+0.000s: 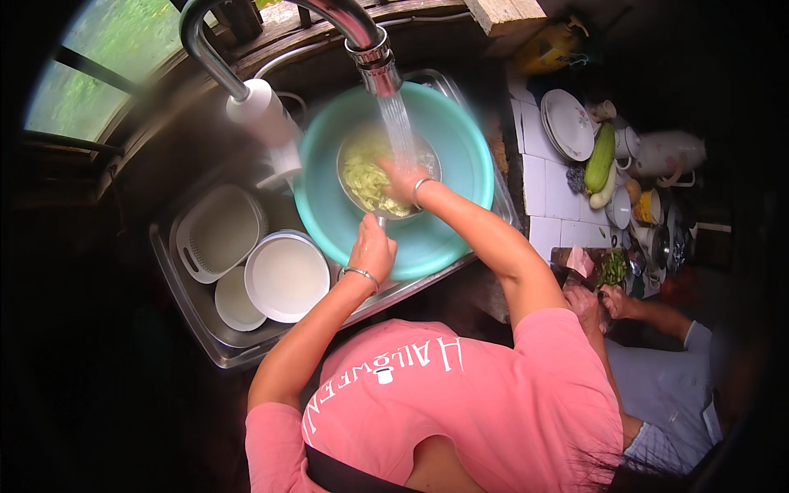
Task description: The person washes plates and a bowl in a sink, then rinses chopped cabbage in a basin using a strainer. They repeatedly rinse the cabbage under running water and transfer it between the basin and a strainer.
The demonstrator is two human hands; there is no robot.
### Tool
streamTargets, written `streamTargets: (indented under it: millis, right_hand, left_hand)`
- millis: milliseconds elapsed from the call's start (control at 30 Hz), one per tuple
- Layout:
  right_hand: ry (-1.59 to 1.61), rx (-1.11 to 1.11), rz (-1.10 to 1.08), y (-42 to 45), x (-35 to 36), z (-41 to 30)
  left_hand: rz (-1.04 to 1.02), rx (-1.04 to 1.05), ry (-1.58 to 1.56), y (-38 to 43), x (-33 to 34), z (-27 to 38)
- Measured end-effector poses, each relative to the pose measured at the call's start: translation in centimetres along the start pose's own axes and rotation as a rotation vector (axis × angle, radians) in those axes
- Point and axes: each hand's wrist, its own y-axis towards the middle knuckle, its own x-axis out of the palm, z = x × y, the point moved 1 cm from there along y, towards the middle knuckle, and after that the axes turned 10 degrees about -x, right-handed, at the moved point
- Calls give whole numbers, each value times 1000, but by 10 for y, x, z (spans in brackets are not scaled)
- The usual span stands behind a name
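Note:
My left hand [373, 249] grips the handle of a round metal strainer or ladle [420, 145], which sits over a large turquoise plastic basin [450, 240]. Pale green shredded vegetable [363, 175] fills the left part of the metal bowl. Under the running water my right hand [404, 182] reaches into this bowl, its fingers at the shreds. Water and shreds partly cover those fingers, so whether they hold any is unclear. The stream falls from a chrome faucet [379, 71] just above. Both wrists wear bangles.
Left in the steel sink [216, 354] stand a white colander [225, 240] and white bowls [286, 277]. A white faucet-mounted fitting [259, 114] hangs nearby. At right, a co-worker's hands [592, 305] cut with a knife on a board beside plates [568, 126] and a green gourd [600, 159].

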Motion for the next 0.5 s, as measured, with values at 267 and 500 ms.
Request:
streamTargets:
  millis: [267,500]
  right_hand:
    - [80,54,-26,7,-37,5]
    - [-44,-222,313,38,15,-14]
  left_hand:
    - [-23,16,-3,1,-3,0]
    - [-29,45,53,2,-4,-2]
